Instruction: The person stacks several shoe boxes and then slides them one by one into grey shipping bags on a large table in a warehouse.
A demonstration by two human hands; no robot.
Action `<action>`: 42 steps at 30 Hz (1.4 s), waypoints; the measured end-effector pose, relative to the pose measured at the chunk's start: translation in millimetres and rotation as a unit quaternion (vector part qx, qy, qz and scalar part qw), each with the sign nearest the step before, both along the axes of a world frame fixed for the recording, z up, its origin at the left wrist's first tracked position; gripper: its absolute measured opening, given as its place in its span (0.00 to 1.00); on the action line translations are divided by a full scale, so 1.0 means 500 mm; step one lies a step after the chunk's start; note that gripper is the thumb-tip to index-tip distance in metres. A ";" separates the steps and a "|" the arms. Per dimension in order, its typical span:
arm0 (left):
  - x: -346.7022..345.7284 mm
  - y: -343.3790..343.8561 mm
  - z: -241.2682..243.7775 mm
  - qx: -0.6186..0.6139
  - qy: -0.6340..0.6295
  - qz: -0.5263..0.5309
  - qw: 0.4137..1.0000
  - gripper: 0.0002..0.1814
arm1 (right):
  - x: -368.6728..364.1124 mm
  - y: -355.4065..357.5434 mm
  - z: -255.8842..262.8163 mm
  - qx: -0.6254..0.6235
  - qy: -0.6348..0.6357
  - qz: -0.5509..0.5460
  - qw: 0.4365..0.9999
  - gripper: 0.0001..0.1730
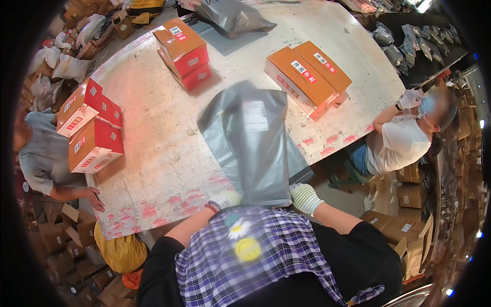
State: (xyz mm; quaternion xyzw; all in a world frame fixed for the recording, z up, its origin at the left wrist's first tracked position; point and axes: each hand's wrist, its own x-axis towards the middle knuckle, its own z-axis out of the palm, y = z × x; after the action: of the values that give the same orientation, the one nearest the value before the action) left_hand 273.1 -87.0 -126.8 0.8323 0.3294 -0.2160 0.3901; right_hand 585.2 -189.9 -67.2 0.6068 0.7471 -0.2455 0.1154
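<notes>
A grey plastic mailing bag [264, 161] with a white label lies at the table's front edge, taut around a box-shaped content that is hidden. My left hand [227, 198], in a striped knit glove, holds its near left side; the fingertips are partly covered. On the opposite side, my right hand [307, 197] in a matching glove grips the bag near its lower right corner. Beneath the filled bag spread more grey plastic bags [218, 126], one with a dark edge strip showing at the right.
The scuffed white table [153, 122] bears stacked orange-red shoe boxes [96, 146] at left, more boxes [184, 57] at the far left and a pair [307, 76] at right. Another grey bag [234, 17] lies beyond. One person [50, 149] stands left; another [402, 138] sits right.
</notes>
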 end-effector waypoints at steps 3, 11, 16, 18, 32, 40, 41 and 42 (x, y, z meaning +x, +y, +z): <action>0.032 0.072 0.137 0.016 0.037 -0.068 0.997 0.20 | -0.046 0.104 0.074 -0.105 -0.078 -0.053 0.990 0.13; -0.006 0.088 0.032 0.082 -0.004 0.255 0.963 0.25 | 0.006 0.108 -0.084 0.112 0.049 -0.292 0.949 0.16; -0.011 0.035 -0.009 -0.070 -0.042 0.299 0.951 0.28 | -0.032 0.084 -0.034 0.182 0.174 -0.369 0.895 0.23; -0.026 0.019 -0.003 -0.107 -0.130 0.323 0.931 0.22 | 0.010 0.091 -0.102 0.173 0.074 -0.338 0.922 0.18; -0.025 0.025 0.021 -0.202 -0.199 0.539 0.793 0.09 | -0.284 0.129 -0.078 0.062 0.318 -0.029 0.946 0.14; -0.068 0.024 -0.033 -0.263 -0.179 0.561 0.764 0.12 | -0.326 0.137 -0.074 0.052 0.245 0.081 0.965 0.08; -0.071 0.026 -0.025 -0.240 -0.166 0.542 0.788 0.12 | -0.318 0.127 -0.059 0.050 0.230 0.086 0.968 0.08; -0.070 0.031 0.000 -0.217 -0.154 0.520 0.812 0.12 | -0.293 0.099 -0.089 0.005 0.201 0.089 0.976 0.09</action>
State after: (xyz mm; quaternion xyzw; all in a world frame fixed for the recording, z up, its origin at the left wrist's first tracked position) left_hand 238.3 -71.3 -126.8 0.4529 0.5932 0.0841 0.6602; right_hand 438.6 -140.4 -111.6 0.4769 0.8070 -0.3478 -0.0189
